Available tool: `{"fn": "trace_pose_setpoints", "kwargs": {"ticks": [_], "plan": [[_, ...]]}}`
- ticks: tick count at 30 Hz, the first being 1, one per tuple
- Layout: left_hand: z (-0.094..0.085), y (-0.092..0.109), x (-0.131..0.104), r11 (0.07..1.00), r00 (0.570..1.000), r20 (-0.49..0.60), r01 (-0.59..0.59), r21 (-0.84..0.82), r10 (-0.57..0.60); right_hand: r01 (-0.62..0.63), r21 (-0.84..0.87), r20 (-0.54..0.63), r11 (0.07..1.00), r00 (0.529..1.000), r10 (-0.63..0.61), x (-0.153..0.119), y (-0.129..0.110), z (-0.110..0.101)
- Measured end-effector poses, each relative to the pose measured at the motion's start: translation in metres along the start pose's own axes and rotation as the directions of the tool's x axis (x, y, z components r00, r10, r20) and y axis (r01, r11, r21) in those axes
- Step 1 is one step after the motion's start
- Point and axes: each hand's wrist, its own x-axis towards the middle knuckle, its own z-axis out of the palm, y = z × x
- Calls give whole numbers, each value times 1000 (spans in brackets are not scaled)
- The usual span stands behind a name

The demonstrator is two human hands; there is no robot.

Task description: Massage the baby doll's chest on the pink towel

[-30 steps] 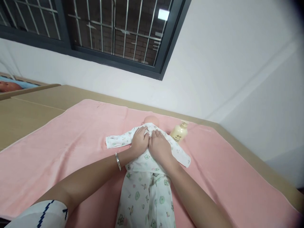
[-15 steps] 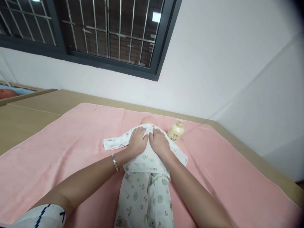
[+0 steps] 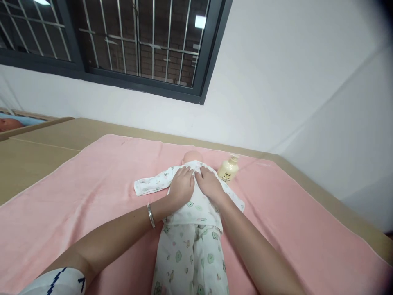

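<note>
A baby doll in a white printed top and matching trousers lies stretched out on a pink blanket, its bare head at the far end. My left hand rests flat on the left of its upper body, fingers pointing toward the head. Beside it, my right hand lies flat on the right of the upper body. The two thumbs are close together near the middle. Both hands are open and grip nothing. Just right of the doll's shoulder is a pale yellow pump bottle.
The blanket covers a wooden tabletop set against a white wall. A dark-framed window with metal bars is above. At the far left, a wooden-edged bed holds blue cloth and part of another doll.
Both hands have shifted slightly to the right in view, along with the doll and bottle. They stay flat on the doll's upper body.
</note>
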Motion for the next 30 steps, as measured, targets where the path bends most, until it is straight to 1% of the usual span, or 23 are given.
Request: {"fn": "trace_pose_setpoints", "kwargs": {"ticks": [2,4,6,8,10,12,14,16,18,21,23,25,27,30], "plan": [[-4,-2,4,1000,1000,18,18,-6,-18,-6,-64,-23,998,1000,4,-3,-4,-1],[-10,-5,11,999,997,67,34,-2,-34,-5,-157,-45,988,999,-2,-13,-13,-5],[-15,-7,18,999,991,128,29,17,-31,25,-247,-40,969,999,-36,-25,-23,-9],[-17,-7,20,999,988,156,7,54,-15,61,-293,-10,954,998,-67,-32,-27,-12],[-16,-4,17,995,991,133,-11,97,-2,48,-272,6,961,999,-48,-30,-24,-12],[-13,-1,11,992,996,92,-21,128,9,16,-206,-19,978,1000,-21,-19,-14,-8],[-10,3,6,991,997,66,-42,131,33,34,-137,-47,990,998,-41,-6,-2,-3],[-9,4,4,992,997,57,-60,115,54,81,-100,-53,992,995,-87,3,5,1],[-11,3,6,996,997,61,-41,79,37,86,-107,-44,991,995,-91,4,4,4],[-15,-3,14,1000,995,96,29,-4,-29,42,-156,-36,987,998,-49,-9,-10,2],[-16,-6,18,998,992,119,52,-31,-48,82,-168,-10,982,996,-85,-20,-21,-1],[-14,-8,18,999,993,111,46,-22,-43,125,-139,7,982,992,-125,-26,-26,-3],[-11,-10,16,999,996,85,32,-9,-31,117,-82,-9,990,993,-119,-23,-24,-3],[-5,-11,13,999,997,66,35,-12,-34,89,-9,-59,996,994,-90,-10,-12,2]]}}
